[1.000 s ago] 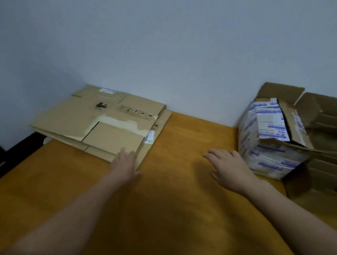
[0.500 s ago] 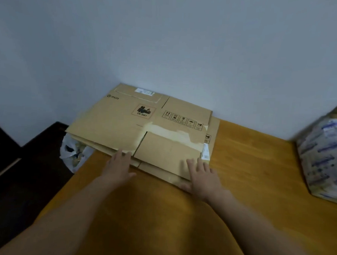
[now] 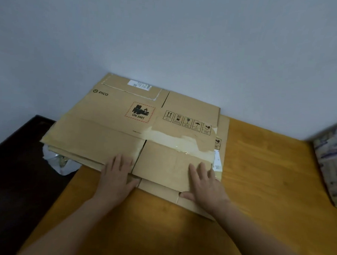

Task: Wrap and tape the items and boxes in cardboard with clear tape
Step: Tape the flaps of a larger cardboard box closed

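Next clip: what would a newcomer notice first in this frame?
The flattened cardboard box with a red UN 3481 label dominates, lying on more cardboard at the far left corner of the table, by the wall. The left hand and the right hand lie flat on its near flaps. A blue-printed package shows blurred at the right edge.

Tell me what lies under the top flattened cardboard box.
More flattened cardboard sticks out beneath the top box at its near and right edges, on the wooden table. The left hand and right hand rest on top. How many sheets, or anything between them, is covered.
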